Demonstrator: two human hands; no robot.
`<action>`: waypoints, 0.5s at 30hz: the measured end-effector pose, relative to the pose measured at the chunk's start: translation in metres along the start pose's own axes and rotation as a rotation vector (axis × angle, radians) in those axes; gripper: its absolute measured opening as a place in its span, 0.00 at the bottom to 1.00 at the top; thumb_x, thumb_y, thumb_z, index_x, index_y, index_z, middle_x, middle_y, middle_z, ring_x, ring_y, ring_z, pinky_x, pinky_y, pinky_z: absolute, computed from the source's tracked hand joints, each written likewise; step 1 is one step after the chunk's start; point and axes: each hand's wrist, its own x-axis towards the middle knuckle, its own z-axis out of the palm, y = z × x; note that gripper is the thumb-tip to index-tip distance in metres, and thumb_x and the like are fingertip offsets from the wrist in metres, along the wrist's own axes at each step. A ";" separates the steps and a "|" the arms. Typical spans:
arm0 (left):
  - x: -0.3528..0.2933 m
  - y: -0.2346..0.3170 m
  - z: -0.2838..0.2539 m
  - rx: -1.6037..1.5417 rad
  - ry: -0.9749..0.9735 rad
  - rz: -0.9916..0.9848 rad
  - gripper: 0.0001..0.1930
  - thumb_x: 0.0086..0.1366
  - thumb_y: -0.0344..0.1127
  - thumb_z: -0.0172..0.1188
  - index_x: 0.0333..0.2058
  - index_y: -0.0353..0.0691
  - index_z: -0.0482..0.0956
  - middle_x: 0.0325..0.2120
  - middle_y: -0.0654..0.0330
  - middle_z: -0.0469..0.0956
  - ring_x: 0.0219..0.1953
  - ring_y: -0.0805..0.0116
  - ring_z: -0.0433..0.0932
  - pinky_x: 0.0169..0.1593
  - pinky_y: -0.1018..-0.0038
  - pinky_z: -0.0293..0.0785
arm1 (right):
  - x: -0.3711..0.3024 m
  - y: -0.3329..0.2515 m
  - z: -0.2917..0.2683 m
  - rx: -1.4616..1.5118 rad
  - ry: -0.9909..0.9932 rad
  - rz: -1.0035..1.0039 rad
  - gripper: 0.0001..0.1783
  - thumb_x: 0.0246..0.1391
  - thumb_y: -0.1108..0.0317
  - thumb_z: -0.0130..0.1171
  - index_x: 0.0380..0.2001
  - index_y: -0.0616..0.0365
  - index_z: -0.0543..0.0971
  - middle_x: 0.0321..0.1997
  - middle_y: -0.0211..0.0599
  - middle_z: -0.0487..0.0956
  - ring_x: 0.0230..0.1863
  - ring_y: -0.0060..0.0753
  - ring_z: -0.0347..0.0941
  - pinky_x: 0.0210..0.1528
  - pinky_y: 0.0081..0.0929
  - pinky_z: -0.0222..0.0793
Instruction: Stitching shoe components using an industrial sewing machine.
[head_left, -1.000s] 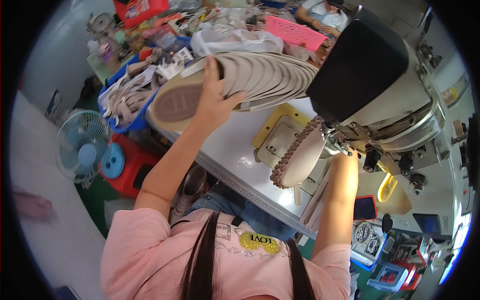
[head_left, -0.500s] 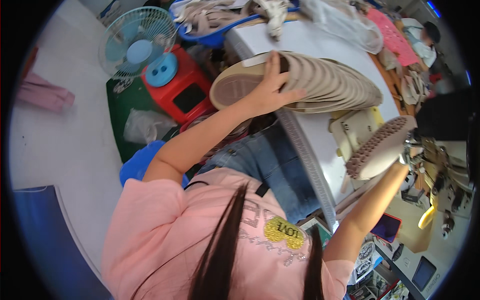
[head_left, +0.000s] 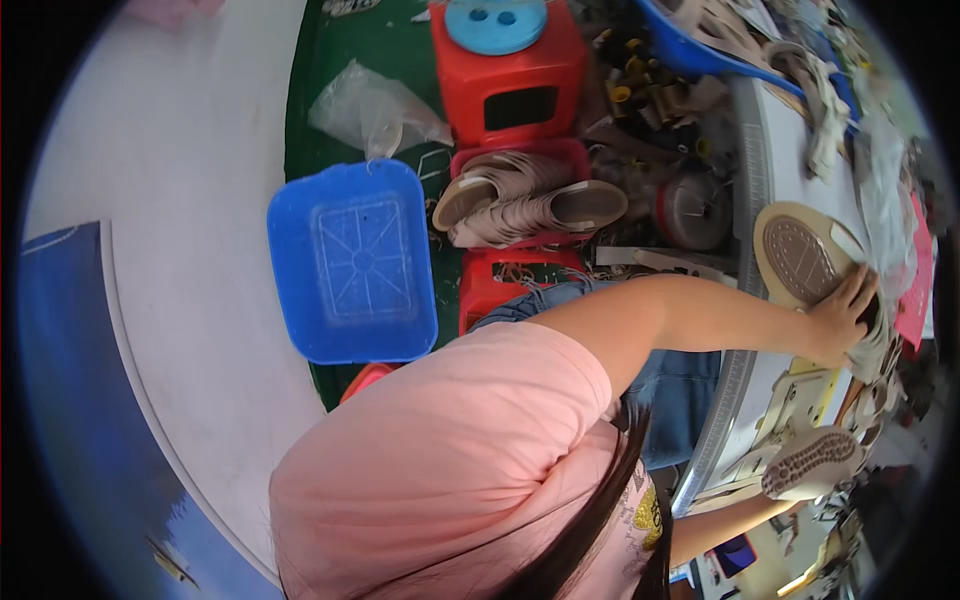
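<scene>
My left hand (head_left: 845,325) lies with fingers spread on a row of nested beige shoe uppers (head_left: 868,350) on the white table. The nearest one turns its tan, brown-centred sole side (head_left: 795,258) towards me. Lower down, my right hand (head_left: 788,506) is mostly hidden behind a pale shoe sole (head_left: 815,463) with brown tread, which it holds raised above the table's far part. Between the hands sits a cream metal plate (head_left: 790,405) with a yellow edge.
The white table has a ruler edge (head_left: 735,390). To its left stand a blue basin (head_left: 425,300), a red stool (head_left: 500,95) with a blue seat, and a red basket (head_left: 575,155) of nested shoe uppers. A clear bag (head_left: 370,105) lies on the green floor. Thread spools (head_left: 640,90) sit behind.
The view has swung left, bringing the blue basin and red basket into full sight. My left hand stays on the nested uppers; my right hand still holds the sole.
</scene>
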 end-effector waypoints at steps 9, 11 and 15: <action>-0.186 -0.113 -0.204 0.025 0.202 -0.022 0.07 0.45 0.30 0.56 0.25 0.38 0.74 0.30 0.56 0.73 0.36 0.56 0.71 0.38 0.66 0.68 | -0.039 -0.024 0.122 -0.163 0.011 -0.092 0.28 0.55 0.54 0.29 0.56 0.56 0.52 0.60 0.38 0.52 0.61 0.34 0.47 0.62 0.34 0.37; -0.280 -0.154 -0.245 0.320 0.086 -0.340 0.07 0.46 0.30 0.55 0.26 0.37 0.74 0.30 0.54 0.72 0.35 0.57 0.70 0.38 0.66 0.67 | -0.022 -0.021 0.104 -0.107 0.016 -0.041 0.27 0.55 0.55 0.30 0.56 0.56 0.53 0.59 0.38 0.53 0.60 0.34 0.48 0.62 0.34 0.37; -0.465 -0.151 -0.343 0.516 -0.414 -0.888 0.13 0.48 0.33 0.54 0.35 0.39 0.71 0.33 0.50 0.69 0.37 0.51 0.68 0.38 0.60 0.66 | -0.008 -0.009 0.083 -0.812 -0.089 -0.452 0.17 0.55 0.61 0.36 0.42 0.61 0.65 0.42 0.37 0.69 0.45 0.29 0.64 0.49 0.26 0.57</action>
